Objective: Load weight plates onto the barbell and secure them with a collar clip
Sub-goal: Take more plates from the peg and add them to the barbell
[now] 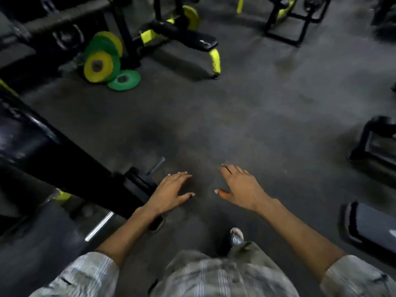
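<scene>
Nothing is held in the left hand (pixel 171 191) or right hand (pixel 240 187); both are spread flat. Plates (pixel 102 58) are seen far left, so loading seems not done.

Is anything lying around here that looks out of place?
Yes: a green weight plate lies flat on the floor, while the yellow and green plates beside it stand on edge. Both hands, left hand and right hand, are empty.
</scene>
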{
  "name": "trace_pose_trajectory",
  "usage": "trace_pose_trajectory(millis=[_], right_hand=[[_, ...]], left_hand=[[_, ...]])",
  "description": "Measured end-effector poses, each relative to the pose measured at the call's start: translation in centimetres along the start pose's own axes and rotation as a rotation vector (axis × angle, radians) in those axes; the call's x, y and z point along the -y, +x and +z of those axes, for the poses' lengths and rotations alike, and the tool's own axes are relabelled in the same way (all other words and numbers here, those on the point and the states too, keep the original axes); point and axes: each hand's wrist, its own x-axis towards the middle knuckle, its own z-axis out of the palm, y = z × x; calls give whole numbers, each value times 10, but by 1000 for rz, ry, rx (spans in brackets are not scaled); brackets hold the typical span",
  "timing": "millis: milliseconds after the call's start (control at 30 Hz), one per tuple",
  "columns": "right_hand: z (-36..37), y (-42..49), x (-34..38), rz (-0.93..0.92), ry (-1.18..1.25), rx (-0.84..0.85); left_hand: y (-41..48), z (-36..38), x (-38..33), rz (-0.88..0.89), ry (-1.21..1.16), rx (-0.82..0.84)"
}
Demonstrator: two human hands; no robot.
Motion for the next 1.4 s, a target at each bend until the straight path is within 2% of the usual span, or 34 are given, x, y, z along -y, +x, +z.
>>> trace_pose_trajectory(millis=[267,400,633,867,1033,1200,1300,1400], right_hand=[[-61,177,-37,-367,-98,127],[-65,261,-19,-546,-158,177],[-70,366,40,-890,-324,271],[-60,437,103,-1267,-429,408],[-44,480,125,-1515,-541,538],[-28,533,137,-1737,-678,699],[-19,535,138,-1792,-713,741],[1,554,155,-1885,-768,744]], left_hand=[[68,-24,23,-359,-112,-144],[92,-16,53,-515,-203,-237],[109,-23,83,-825,-324,-294],[110,-8,81,-1187,-479,-413],[137,6,57,-1462,-666,-612],[208,19,38,-1768,-889,-797],[226,32,25,-1836,-946,-781],[250,41,41,-1896,-1002,-843]])
